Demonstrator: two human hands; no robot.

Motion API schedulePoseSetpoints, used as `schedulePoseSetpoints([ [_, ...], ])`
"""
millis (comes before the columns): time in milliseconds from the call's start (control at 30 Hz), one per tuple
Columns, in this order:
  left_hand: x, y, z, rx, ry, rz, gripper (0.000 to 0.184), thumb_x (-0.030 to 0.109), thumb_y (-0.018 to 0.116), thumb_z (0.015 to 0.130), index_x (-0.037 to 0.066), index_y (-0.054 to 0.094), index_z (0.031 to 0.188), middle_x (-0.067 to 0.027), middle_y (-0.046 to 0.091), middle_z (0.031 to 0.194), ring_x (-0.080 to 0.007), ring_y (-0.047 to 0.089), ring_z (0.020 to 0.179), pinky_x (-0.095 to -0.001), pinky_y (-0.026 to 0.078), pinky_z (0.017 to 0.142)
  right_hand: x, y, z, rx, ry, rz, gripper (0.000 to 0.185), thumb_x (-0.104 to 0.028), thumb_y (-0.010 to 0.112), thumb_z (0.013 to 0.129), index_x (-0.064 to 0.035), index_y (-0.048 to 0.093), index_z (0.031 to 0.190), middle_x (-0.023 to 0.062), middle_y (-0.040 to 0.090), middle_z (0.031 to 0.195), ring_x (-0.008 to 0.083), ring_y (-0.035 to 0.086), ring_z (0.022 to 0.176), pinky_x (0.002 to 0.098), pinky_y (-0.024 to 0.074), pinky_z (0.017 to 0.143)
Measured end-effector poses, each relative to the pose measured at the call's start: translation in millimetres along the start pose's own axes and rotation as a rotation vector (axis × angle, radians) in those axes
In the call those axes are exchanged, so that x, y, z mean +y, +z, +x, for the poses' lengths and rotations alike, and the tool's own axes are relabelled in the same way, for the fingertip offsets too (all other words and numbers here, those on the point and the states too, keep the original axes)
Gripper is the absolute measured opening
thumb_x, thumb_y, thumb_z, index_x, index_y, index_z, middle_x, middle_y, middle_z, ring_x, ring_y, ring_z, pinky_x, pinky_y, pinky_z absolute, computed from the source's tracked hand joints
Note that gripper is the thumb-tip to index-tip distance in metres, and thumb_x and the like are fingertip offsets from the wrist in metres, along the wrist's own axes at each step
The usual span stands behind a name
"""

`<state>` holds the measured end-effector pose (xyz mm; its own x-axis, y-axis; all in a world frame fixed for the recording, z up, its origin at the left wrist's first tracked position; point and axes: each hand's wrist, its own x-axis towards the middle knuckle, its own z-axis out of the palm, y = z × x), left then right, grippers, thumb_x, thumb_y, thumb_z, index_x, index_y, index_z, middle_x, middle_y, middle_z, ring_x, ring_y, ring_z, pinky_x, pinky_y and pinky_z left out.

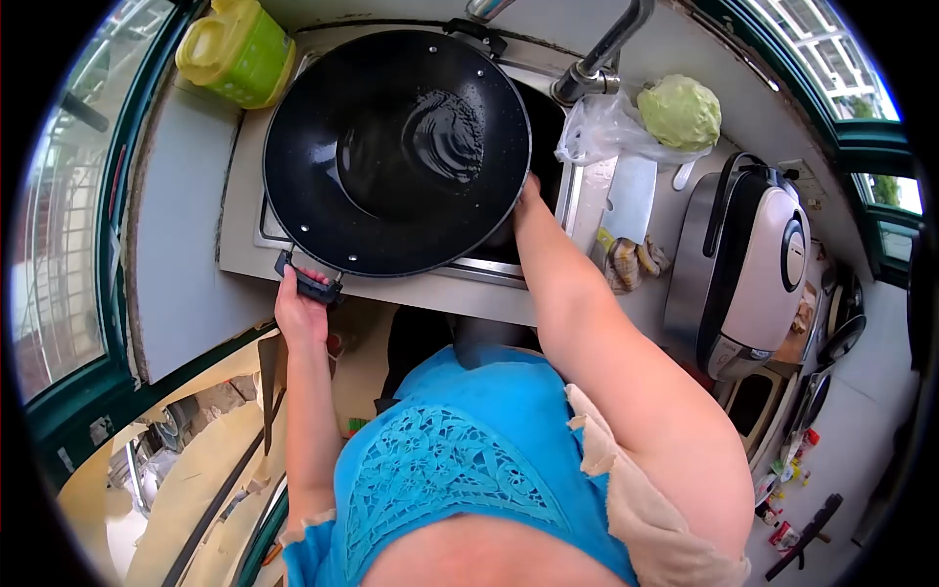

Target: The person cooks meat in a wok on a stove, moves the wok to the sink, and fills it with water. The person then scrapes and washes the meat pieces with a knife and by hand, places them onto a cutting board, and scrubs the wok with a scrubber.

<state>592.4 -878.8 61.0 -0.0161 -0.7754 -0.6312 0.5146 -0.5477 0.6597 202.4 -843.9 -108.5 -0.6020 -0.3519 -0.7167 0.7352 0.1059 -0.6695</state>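
A large black wok [391, 230] with some water in its bottom sits tilted over the sink. My left hand [301, 308] is wrapped round its near black side handle, at the counter's front edge. At the wok's right rim is my right hand [529, 192]; its fingers are mostly hidden behind the rim, so their grip cannot be seen. The other handle [476, 37] points to the back and is free. Right of the sink lie a cleaver [630, 199] and some brownish pieces of food [626, 264].
The faucet [599, 68] rises behind the sink [548, 122]. A cabbage [679, 112] rests on a plastic bag [599, 127] at the back right. A rice cooker [738, 264] stands further right. A yellow-green jug [235, 57] is at the back left, near the wok.
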Motion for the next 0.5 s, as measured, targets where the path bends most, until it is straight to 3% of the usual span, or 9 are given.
schedulePoseSetpoints([
  [33, 3.7, -0.5, 8.1, -0.008, -0.044, -0.061, 0.025, 0.029, 0.052, 0.092, 0.005, 0.050, 0.089, -0.0053, 0.051, 0.078, -0.0177, 0.050, 0.076, -0.0317, 0.044, 0.073, -19.3, 7.3, -36.5, -0.016, 0.000, -0.022, 0.040, -0.031, 0.035, 0.096, 0.0027, 0.054, 0.105, 0.0149, 0.063, 0.097, 0.0276, 0.059, 0.096, 0.0420, 0.0490, 0.079],
  [67, 9.2, 11.4, 8.8, -0.012, -0.080, -0.138, 0.026, 0.031, 0.052, 0.092, 0.009, 0.047, 0.079, -0.0014, 0.045, 0.069, -0.0137, 0.045, 0.064, -0.0262, 0.041, 0.060, -34.2, 16.7, -62.4, 0.005, 0.019, 0.084, 0.040, -0.032, 0.034, 0.096, 0.0017, 0.055, 0.104, 0.0142, 0.063, 0.098, 0.0268, 0.059, 0.095, 0.0411, 0.0490, 0.079],
  [100, 11.9, 9.5, 15.7, -0.024, -0.078, -0.129, 0.027, 0.031, 0.052, 0.091, 0.010, 0.046, 0.076, -0.0003, 0.042, 0.066, -0.0125, 0.042, 0.061, -0.0248, 0.039, 0.056, -43.1, 22.1, -85.7, 0.030, 0.036, 0.192, 0.041, -0.032, 0.033, 0.097, 0.0008, 0.055, 0.104, 0.0135, 0.062, 0.100, 0.0260, 0.059, 0.095, 0.0402, 0.0490, 0.079],
  [167, 13.8, 5.9, 30.3, -0.058, -0.079, -0.127, 0.030, 0.032, 0.053, 0.091, 0.012, 0.043, 0.071, 0.0019, 0.038, 0.061, -0.0100, 0.037, 0.054, -0.0221, 0.034, 0.049, -51.9, 22.1, -128.5, -0.024, 0.003, 0.099, 0.041, -0.036, 0.038, 0.096, -0.0014, 0.053, 0.112, 0.0116, 0.060, 0.106, 0.0252, 0.057, 0.095, 0.0361, 0.0472, 0.082],
  [200, 17.6, 16.9, 26.9, 0.030, -0.059, -0.110, 0.034, 0.034, 0.053, 0.091, 0.014, 0.040, 0.067, 0.0037, 0.034, 0.057, -0.0082, 0.033, 0.050, -0.0206, 0.029, 0.044, -54.4, 20.2, -142.7, 0.075, -0.039, -0.101, 0.041, -0.038, 0.040, 0.095, -0.0030, 0.054, 0.111, 0.0082, 0.059, 0.108, 0.0224, 0.053, 0.099, 0.0355, 0.0430, 0.088],
  [300, 19.2, 11.1, 36.0, -0.016, -0.049, -0.120, 0.034, 0.034, 0.053, 0.091, 0.014, 0.041, 0.067, 0.0032, 0.034, 0.057, -0.0086, 0.033, 0.049, -0.0216, 0.030, 0.045, -52.3, 4.9, -175.4, -0.014, -0.301, -0.564, 0.042, -0.037, 0.041, 0.095, -0.0016, 0.052, 0.114, 0.0092, 0.056, 0.110, 0.0180, 0.050, 0.102, 0.0323, 0.0436, 0.084],
  [433, 22.8, 17.3, 36.7, -0.024, -0.023, -0.085, 0.034, 0.033, 0.053, 0.091, 0.013, 0.039, 0.067, 0.0027, 0.034, 0.056, -0.0088, 0.033, 0.048, -0.0224, 0.029, 0.045, -73.9, 1.4, -226.9, 0.067, -0.596, -0.689, 0.042, -0.034, 0.041, 0.095, 0.0018, 0.052, 0.113, 0.0093, 0.054, 0.116, 0.0167, 0.049, 0.103, 0.0313, 0.0473, 0.080],
  [500, 23.0, 20.8, 36.8, -0.030, 0.002, -0.050, 0.035, 0.033, 0.053, 0.091, 0.012, 0.039, 0.067, 0.0024, 0.034, 0.056, -0.0087, 0.033, 0.048, -0.0227, 0.029, 0.045, -93.5, 1.9, -260.6, 0.005, -0.666, -0.670, 0.040, -0.033, 0.040, 0.096, 0.0012, 0.052, 0.112, 0.0085, 0.055, 0.115, 0.0154, 0.049, 0.102, 0.0303, 0.0482, 0.080],
])
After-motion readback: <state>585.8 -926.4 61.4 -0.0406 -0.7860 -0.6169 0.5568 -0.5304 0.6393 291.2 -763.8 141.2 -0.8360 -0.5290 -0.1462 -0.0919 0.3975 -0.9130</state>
